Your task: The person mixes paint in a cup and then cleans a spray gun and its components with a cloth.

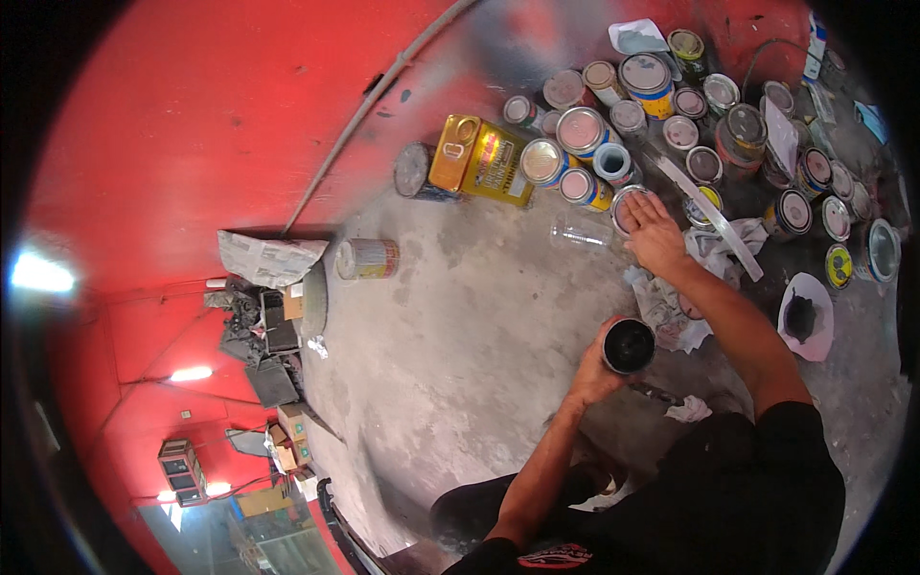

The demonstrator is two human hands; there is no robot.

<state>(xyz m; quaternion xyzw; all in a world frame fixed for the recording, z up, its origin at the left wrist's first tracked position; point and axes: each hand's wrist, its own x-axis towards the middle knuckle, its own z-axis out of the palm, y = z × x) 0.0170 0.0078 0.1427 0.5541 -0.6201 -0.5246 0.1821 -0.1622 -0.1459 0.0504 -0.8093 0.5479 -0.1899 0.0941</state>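
left hand (pixel 592 372) gripping open black can (pixel 629 346) | right hand (pixel 655 230) spread flat, reaching to lidded can (pixel 632 204) | step: fetching; next likely needs closing fingers

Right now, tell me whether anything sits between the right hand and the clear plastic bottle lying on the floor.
Nothing visible does. The right hand rests on an open tin; the clear bottle lies just beside it, only bare concrete between.

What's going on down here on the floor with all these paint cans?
A person crouches on a concrete floor. The left hand holds a small open can of dark paint. The right hand reaches out over a lidded can at the edge of a cluster of paint cans, beside crumpled rags.
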